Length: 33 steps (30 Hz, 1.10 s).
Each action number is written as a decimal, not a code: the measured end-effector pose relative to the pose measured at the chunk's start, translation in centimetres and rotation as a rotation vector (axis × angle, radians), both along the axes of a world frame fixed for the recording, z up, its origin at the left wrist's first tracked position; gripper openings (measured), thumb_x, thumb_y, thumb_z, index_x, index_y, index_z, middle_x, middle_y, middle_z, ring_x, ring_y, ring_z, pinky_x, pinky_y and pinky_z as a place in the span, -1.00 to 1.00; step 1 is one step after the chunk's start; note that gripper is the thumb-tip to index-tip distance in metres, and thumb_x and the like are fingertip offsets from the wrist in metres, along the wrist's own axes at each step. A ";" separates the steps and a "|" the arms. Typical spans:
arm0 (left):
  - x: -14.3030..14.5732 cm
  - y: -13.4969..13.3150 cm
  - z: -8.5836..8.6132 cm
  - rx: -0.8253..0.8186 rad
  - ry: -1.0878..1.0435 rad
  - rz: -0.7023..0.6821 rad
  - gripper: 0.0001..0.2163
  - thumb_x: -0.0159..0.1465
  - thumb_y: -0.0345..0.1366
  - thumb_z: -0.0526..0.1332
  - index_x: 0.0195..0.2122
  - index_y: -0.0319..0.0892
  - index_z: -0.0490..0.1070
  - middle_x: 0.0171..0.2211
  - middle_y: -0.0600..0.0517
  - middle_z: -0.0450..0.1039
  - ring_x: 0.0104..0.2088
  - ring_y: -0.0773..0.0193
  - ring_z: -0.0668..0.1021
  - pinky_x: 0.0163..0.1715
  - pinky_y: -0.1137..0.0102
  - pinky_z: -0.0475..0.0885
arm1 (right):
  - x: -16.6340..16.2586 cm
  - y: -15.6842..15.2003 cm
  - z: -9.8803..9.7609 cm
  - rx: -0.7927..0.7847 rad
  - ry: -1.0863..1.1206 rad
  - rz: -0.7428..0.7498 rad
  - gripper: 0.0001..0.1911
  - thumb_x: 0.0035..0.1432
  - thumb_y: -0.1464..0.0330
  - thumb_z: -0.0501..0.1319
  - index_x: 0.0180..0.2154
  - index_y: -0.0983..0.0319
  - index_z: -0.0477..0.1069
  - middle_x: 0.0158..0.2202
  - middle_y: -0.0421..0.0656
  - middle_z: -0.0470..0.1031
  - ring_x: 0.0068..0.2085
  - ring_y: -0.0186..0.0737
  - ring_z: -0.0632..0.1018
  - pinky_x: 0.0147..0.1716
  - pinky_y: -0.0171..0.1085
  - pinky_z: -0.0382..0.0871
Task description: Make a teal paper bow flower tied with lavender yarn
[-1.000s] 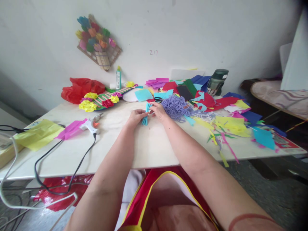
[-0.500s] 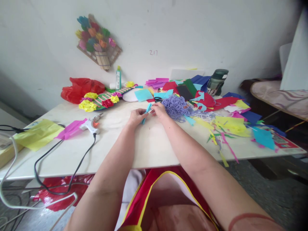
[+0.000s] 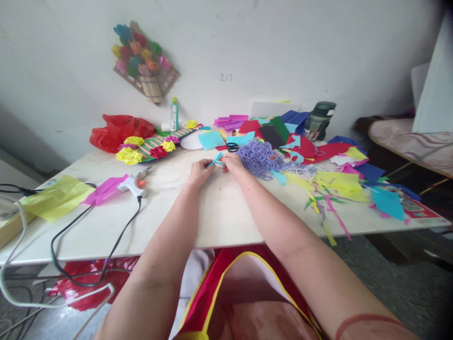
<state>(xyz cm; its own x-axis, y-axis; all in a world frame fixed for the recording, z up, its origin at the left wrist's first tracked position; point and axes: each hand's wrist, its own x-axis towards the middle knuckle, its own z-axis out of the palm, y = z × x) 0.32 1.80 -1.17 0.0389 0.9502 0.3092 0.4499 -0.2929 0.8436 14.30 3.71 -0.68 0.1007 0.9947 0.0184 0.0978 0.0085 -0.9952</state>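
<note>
Over the middle of the table, a narrow folded piece of light-blue crepe paper (image 3: pixel 215 159) is between my two hands. My left hand (image 3: pixel 200 171) is closed around its left side, thumb and fingers pinching it. The fingertips of my right hand (image 3: pixel 232 162) are pressed together at the paper's right end, where a thin blue part reaches them. Just behind my right hand lie black-handled scissors (image 3: pixel 232 147). A heap of purple yarn (image 3: pixel 260 158) is right beside that hand. Flat light-blue paper pieces (image 3: pixel 211 140) lie beyond my hands.
A white glue gun (image 3: pixel 134 185) with a black cord lies at left near pink paper (image 3: pixel 106 190) and yellow paper (image 3: pixel 56 198). Paper flowers (image 3: pixel 129 155) on a green craft piece sit behind. Paper scraps (image 3: pixel 341 184) and a dark bottle (image 3: pixel 320 121) are at right.
The blue paper has turned from nearly upright to more slanted, and a thin part of it now stretches toward my right fingertips. Both hands have shifted only slightly.
</note>
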 end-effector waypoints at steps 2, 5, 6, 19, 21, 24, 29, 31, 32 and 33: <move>0.0 -0.1 0.2 0.011 0.008 0.002 -0.78 0.03 -0.31 0.22 -0.30 -0.21 0.57 -0.36 -0.02 0.58 -0.30 0.18 0.53 -0.24 0.39 0.36 | 0.2 0.0 -0.1 0.081 -0.114 0.048 -0.87 0.00 0.42 0.13 -0.52 0.22 0.43 -0.64 -0.27 0.32 -0.57 -0.34 0.38 -0.59 -0.38 0.29; 0.1 -0.2 0.4 0.022 0.039 0.017 -0.80 0.03 -0.34 0.22 -0.33 -0.19 0.58 -0.36 -0.02 0.58 -0.27 0.16 0.54 -0.20 0.39 0.35 | 0.6 -0.2 -0.1 0.229 -0.379 0.086 -0.84 0.03 0.36 0.15 -0.46 0.20 0.51 -0.51 -0.21 0.47 -0.40 -0.27 0.48 -0.42 -0.35 0.33; 0.1 -0.2 0.4 0.024 0.053 0.022 -0.80 0.04 -0.34 0.21 -0.34 -0.19 0.58 -0.37 -0.01 0.58 -0.26 0.15 0.54 -0.19 0.39 0.35 | 0.7 -0.4 0.0 0.266 -0.483 0.087 -0.84 0.03 0.35 0.16 -0.42 0.19 0.53 -0.44 -0.20 0.52 -0.32 -0.24 0.50 -0.35 -0.34 0.33; -0.1 0.0 -0.1 -0.058 0.003 0.027 -0.80 0.10 -0.24 0.19 -0.36 -0.21 0.56 -0.61 0.06 0.45 -0.53 0.29 0.44 -0.44 0.45 0.30 | 0.3 -1.9 1.1 0.396 -1.090 0.042 -0.71 0.21 0.23 0.09 -0.16 0.12 0.54 -0.18 -0.08 0.59 -0.13 -0.13 0.53 -0.22 -0.26 0.26; 0.0 0.0 -0.1 -0.103 -0.037 0.051 -0.82 0.09 -0.25 0.21 -0.40 -0.21 0.55 -0.63 0.06 0.44 -0.57 0.32 0.42 -0.48 0.45 0.29 | 0.1 -2.0 1.2 0.416 -1.113 0.058 -0.71 0.21 0.26 0.09 -0.17 0.15 0.54 -0.17 -0.05 0.58 -0.13 -0.11 0.53 -0.23 -0.26 0.26; 0.1 0.1 -0.2 -0.153 -0.089 0.075 -0.86 0.07 -0.30 0.21 -0.42 -0.22 0.53 -0.62 0.06 0.45 -0.61 0.35 0.40 -0.52 0.45 0.29 | -0.3 -2.3 1.4 0.458 -1.180 0.101 -0.71 0.21 0.30 0.07 -0.19 0.22 0.55 -0.18 0.02 0.57 -0.13 -0.06 0.53 -0.23 -0.24 0.25; 0.2 0.1 -0.4 -0.185 -0.186 0.098 -0.91 0.07 -0.36 0.20 -0.44 -0.24 0.48 -0.62 0.07 0.45 -0.64 0.38 0.42 -0.56 0.48 0.32 | -0.9 -2.8 1.8 0.483 -1.284 0.161 -0.69 0.20 0.35 0.05 -0.20 0.30 0.54 -0.20 0.11 0.55 -0.13 -0.02 0.53 -0.24 -0.22 0.25; 0.2 0.0 -0.3 -0.197 -0.216 0.123 -0.93 0.07 -0.36 0.20 -0.44 -0.24 0.45 -0.58 0.05 0.49 -0.64 0.38 0.44 -0.56 0.48 0.35 | -1.0 -3.0 1.7 0.479 -1.294 0.152 -0.68 0.21 0.34 0.03 -0.19 0.29 0.53 -0.19 0.09 0.55 -0.12 -0.03 0.53 -0.23 -0.22 0.26; 0.2 0.0 -0.3 -0.199 -0.227 0.136 -0.93 0.06 -0.36 0.21 -0.45 -0.24 0.44 -0.56 0.03 0.50 -0.64 0.38 0.45 -0.56 0.48 0.36 | -1.0 -3.0 1.7 0.472 -1.290 0.139 -0.67 0.22 0.33 0.02 -0.18 0.27 0.53 -0.18 0.07 0.55 -0.12 -0.04 0.53 -0.23 -0.23 0.26; 0.2 0.0 -0.3 -0.198 -0.236 0.149 -0.93 0.06 -0.35 0.22 -0.45 -0.24 0.42 -0.54 0.02 0.52 -0.64 0.38 0.46 -0.56 0.48 0.37 | -1.0 -3.0 1.6 0.461 -1.278 0.119 -0.67 0.23 0.32 0.01 -0.17 0.25 0.52 -0.18 0.04 0.56 -0.12 -0.06 0.53 -0.23 -0.23 0.26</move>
<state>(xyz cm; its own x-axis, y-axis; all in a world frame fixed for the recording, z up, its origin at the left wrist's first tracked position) 0.50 1.79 -1.43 -0.1555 0.9825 0.1021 0.2612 -0.0588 0.9635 13.29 0.68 0.92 -0.3221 0.8744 0.3629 0.9155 0.3853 -0.1159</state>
